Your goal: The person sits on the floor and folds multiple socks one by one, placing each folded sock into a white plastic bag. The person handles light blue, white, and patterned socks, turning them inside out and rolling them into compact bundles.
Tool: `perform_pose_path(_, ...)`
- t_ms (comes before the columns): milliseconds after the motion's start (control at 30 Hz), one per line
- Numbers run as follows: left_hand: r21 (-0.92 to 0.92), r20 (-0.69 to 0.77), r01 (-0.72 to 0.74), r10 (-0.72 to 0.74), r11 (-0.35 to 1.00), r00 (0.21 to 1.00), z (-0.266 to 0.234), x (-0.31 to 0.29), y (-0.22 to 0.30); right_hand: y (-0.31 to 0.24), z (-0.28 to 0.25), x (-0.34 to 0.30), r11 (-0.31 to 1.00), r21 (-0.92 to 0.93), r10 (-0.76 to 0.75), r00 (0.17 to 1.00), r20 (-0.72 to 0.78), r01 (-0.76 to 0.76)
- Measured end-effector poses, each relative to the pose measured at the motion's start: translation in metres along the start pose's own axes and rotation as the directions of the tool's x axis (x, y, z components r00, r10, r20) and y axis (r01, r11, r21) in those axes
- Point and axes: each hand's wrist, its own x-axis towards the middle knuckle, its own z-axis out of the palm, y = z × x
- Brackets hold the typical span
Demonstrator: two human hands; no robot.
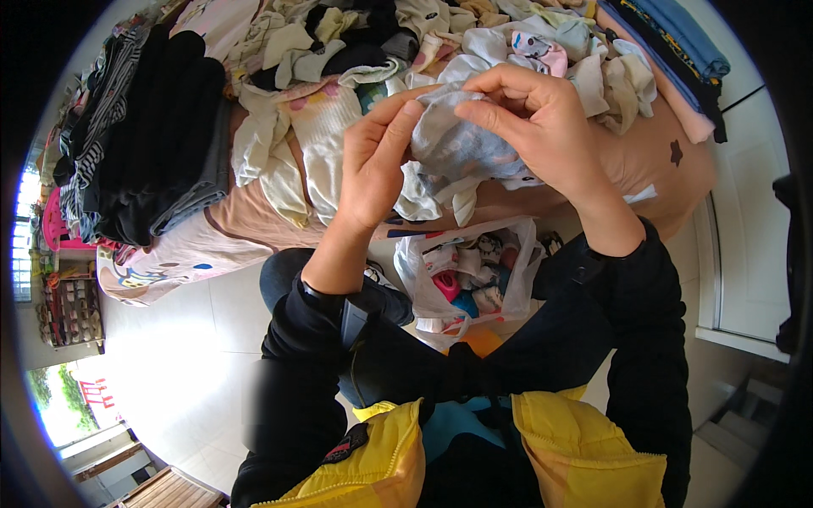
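Note:
Over the near edge of a bed, both my hands stretch a light grey sock [464, 142] with faint pinkish patches. My left hand [377, 165] pinches the left side of its edge between thumb and fingers. On the other side, my right hand [550, 125] grips the same edge, thumb pressed against curled fingers. The sock hangs between them, and its far end cannot be told from the fabric behind. Around it spread loose socks, among them a white ribbed sock [326, 140] and beige socks [622, 89].
Below my hands, a translucent plastic bag [411, 275] holds several bundled socks. Folded black clothes [157, 140] are stacked at the bed's left. Folded jeans [686, 38] lie at the far right. A white door [749, 254] stands to the right.

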Motion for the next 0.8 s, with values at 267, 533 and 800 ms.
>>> perform_pose_path(267, -0.028, -0.017, -0.041, 0.040, 0.999, 0.999, 0.011, -0.006, 0.005, 0.000, 0.008, -0.002, 1.000, 0.019, 0.016, 0.994, -0.106, -0.014)
perform_pose_path(533, 0.043, -0.019, -0.059, 0.060, 0.997, 0.998, 0.008, -0.006, 0.005, 0.005, 0.012, -0.002, 0.997, -0.069, -0.052, 0.987, -0.154, 0.042)
perform_pose_path(800, 0.161, 0.071, -0.104, 0.093, 0.982, 0.993, 0.008, -0.007, 0.007, 0.016, 0.001, 0.005, 0.978, 0.204, -0.051, 0.999, 0.009, 0.048)
